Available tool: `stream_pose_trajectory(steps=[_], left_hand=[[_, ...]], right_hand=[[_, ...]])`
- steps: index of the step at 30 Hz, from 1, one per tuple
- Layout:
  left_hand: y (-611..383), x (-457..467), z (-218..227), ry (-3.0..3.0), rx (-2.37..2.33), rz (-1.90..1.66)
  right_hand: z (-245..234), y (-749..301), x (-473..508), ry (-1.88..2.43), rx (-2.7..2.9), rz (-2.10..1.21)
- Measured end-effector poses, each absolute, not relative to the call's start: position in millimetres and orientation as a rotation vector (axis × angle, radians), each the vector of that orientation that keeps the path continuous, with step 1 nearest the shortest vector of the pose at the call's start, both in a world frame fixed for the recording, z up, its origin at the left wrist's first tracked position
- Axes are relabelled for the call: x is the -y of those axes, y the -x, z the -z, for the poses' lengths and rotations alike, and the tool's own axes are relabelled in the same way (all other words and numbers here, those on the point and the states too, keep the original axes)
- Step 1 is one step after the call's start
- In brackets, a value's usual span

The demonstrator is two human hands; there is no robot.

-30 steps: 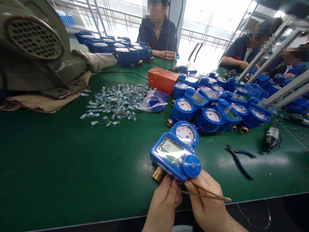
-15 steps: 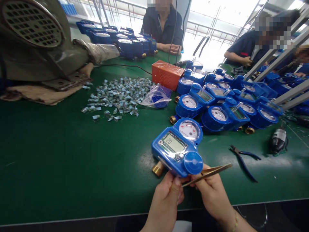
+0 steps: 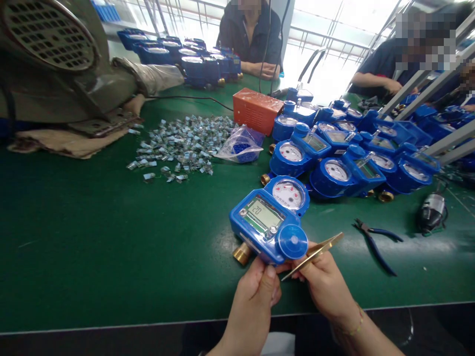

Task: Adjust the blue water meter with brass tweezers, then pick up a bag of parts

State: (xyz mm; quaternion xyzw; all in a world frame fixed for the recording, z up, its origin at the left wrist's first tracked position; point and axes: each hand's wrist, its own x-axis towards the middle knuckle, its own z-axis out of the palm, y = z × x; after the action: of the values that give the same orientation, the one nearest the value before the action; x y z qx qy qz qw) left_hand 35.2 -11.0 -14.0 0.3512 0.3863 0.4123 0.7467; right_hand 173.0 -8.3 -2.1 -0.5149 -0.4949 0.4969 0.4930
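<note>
A blue water meter [image 3: 272, 217] with a white dial, an LCD screen reading 20 and a round blue cap lies on the green table [image 3: 92, 247] near its front edge. My left hand [image 3: 256, 296] pinches the meter's near edge, fingers closed. My right hand [image 3: 324, 282] is closed round brass tweezers [image 3: 315, 252], whose tips point toward the meter's near edge beside my left thumb. A brass fitting [image 3: 242, 253] sticks out at the meter's left.
Many more blue meters [image 3: 334, 163] crowd the right side. Blue-handled pliers [image 3: 376, 240] and a small black device [image 3: 432, 210] lie to the right. A pile of small metal parts [image 3: 181, 146], a plastic bag [image 3: 239, 147] and an orange box [image 3: 256, 110] sit further back. Other people sit across.
My right hand has tilted the tweezers' free end upward, from lying low and rightward to slanting up. The meter has barely shifted; my left hand keeps its pinch.
</note>
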Motion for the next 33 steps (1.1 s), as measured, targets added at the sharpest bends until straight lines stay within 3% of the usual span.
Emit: stream_pose_trajectory(steps=[5,12,19,33], left_hand=[[-35.6,12.1,13.9,-0.758,-0.848,-0.907],[-34.0,13.1,11.8,-0.720,-0.835,-0.898],[-34.4,13.1,13.5,-0.736,-0.816,-0.919],[-34.4,12.6,12.4,-0.729,-0.769,-0.921]], right_hand=[[1.1,-170.2,10.2,1.215,1.209,-1.223],[3.4,-165.3,25.4,1.215,1.489,-0.695],[0.6,-163.9,25.7,1.216,1.621,-0.553],[-6.6,-172.8,18.5,1.280,1.416,-1.072]])
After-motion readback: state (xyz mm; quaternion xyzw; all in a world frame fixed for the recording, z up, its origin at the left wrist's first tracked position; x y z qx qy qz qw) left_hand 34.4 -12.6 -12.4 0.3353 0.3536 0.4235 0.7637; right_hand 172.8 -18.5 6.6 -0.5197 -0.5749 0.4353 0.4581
